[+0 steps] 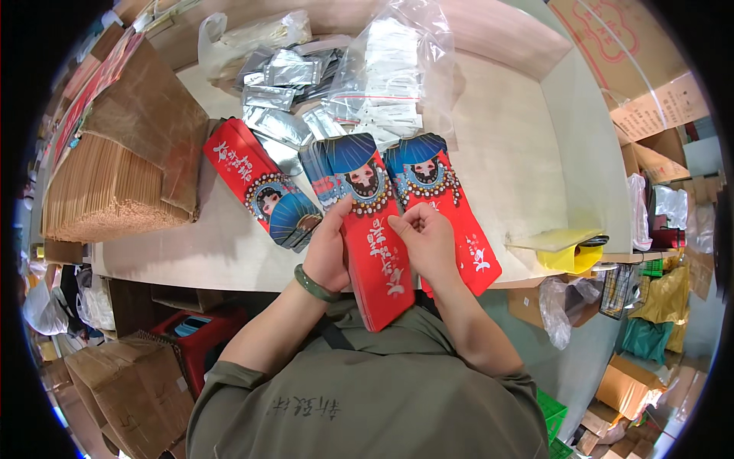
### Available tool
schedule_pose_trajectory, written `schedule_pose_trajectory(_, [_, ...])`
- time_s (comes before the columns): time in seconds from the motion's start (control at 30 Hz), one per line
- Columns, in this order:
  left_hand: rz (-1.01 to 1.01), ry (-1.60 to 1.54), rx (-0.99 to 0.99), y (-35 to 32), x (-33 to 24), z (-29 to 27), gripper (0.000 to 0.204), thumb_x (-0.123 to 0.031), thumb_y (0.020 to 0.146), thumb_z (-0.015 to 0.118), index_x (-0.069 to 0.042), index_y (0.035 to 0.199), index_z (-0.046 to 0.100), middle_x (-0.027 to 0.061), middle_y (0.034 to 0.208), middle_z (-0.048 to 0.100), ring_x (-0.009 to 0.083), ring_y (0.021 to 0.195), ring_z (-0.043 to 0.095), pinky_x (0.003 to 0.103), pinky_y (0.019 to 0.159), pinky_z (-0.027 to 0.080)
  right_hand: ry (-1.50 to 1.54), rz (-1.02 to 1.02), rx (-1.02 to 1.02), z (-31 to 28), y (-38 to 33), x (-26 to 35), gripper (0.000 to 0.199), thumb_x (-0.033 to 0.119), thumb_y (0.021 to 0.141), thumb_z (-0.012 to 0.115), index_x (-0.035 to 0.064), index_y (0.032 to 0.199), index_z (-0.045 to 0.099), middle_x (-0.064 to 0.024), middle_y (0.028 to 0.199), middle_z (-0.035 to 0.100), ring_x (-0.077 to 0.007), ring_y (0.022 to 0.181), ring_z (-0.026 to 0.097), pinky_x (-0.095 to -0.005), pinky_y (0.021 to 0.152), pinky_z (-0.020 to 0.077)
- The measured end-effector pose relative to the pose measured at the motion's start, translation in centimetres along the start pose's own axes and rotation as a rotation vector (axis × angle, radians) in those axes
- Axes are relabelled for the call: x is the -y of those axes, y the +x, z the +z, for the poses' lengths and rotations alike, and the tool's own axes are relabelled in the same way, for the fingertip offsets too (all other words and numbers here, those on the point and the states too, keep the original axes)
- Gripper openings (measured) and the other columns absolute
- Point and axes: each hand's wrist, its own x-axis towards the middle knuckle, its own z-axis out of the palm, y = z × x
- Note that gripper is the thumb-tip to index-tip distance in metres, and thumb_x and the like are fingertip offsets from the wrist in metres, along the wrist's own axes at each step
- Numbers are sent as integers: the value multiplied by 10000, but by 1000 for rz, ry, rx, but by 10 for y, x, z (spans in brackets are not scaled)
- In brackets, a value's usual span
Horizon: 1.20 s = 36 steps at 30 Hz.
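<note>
A stack of long red printed packets, with a blue fan and a costumed figure at the far end, slants over the table's near edge. My left hand wears a green bangle and is wrapped round the stack's left side. My right hand is curled, with thumb and forefinger pinched at the upper packet's right edge. Under and beside it lies another fanned pile of red packets. A third pile of red packets, turned the other way round, rests left of my left hand.
Silver sachets are heaped beyond the packets, beside a clear plastic bag of white sachets. At left stands a thick stack of cardboard. A yellow holder sits at the right table edge. Low walls border the table.
</note>
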Motion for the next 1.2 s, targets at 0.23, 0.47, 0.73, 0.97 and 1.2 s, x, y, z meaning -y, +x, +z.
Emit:
schedule_pose_trajectory(0.23, [-40, -117, -42, -3, -3, 9, 441, -346, 960, 419, 10, 1208, 497, 147, 1130, 617, 237, 981, 629, 381, 867, 509, -21, -130, -179, -22, 11, 8, 163, 103, 843, 679, 40, 767, 549, 53, 641, 499, -9, 583, 421, -176, 510, 333])
schedule_pose_trajectory(0.47, [-49, -30, -27, -5, 1, 1, 454, -366, 966, 410, 7, 1211, 496, 136, 1101, 626, 227, 966, 631, 380, 859, 510, -601, -434, -336, -47, 16, 1, 178, 160, 833, 690, 17, 851, 585, -21, 650, 552, -90, 616, 514, -253, 583, 442])
schedule_pose_trajectory(0.73, [-41, -43, 0, -6, 0, 2, 391, -283, 966, 441, -4, 1237, 474, 133, 1158, 594, 238, 1009, 613, 382, 866, 508, -120, 28, 204, -11, -1, 6, 198, 173, 819, 720, 19, 801, 598, 28, 679, 563, -31, 618, 487, -198, 547, 403])
schedule_pose_trajectory(0.97, [-26, 65, -66, -9, 0, -13, 359, -128, 876, 515, -3, 1212, 492, 160, 1116, 615, 269, 989, 629, 405, 874, 509, 2, 6, 130, -5, -7, 11, 171, 143, 826, 705, 15, 766, 609, 23, 669, 583, -29, 605, 489, -200, 545, 407])
schedule_pose_trajectory(1.2, [-65, -32, -106, -10, -1, -18, 346, -81, 864, 527, 8, 1197, 501, 156, 1111, 618, 269, 970, 637, 404, 855, 521, -201, -71, -8, -14, -1, 10, 163, 136, 826, 700, 12, 759, 619, 28, 642, 562, -27, 600, 472, -207, 535, 386])
